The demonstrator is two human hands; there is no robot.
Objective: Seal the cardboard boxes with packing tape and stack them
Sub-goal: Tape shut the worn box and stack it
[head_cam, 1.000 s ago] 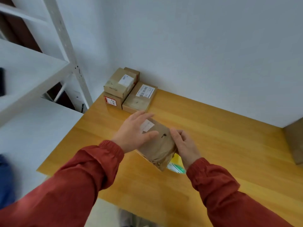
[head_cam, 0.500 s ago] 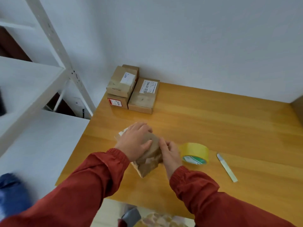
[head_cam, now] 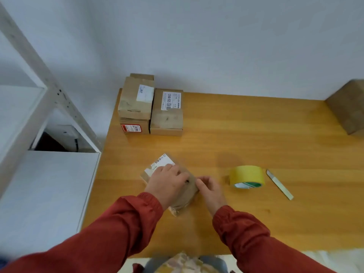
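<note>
A small brown cardboard box (head_cam: 184,196) with a white label lies on the wooden table (head_cam: 246,138) near its front left. My left hand (head_cam: 167,184) lies over the box's top, fingers curved down around it. My right hand (head_cam: 210,191) pinches the box's right edge with its fingertips. A yellow roll of packing tape (head_cam: 247,176) stands just right of my right hand, apart from it. At the table's back left corner, one sealed box (head_cam: 136,101) sits on a box with a red label (head_cam: 134,128), and another labelled box (head_cam: 167,115) stands beside them.
A thin white cutter (head_cam: 279,184) lies right of the tape. A larger cardboard box (head_cam: 348,107) stands at the right edge against the wall. A white metal shelf (head_cam: 39,91) stands left of the table, with a white surface (head_cam: 45,190) below.
The small box has come down toward the table's front left with both hands on it. The camera tilted down, and the tape roll and cutter came into full view.
</note>
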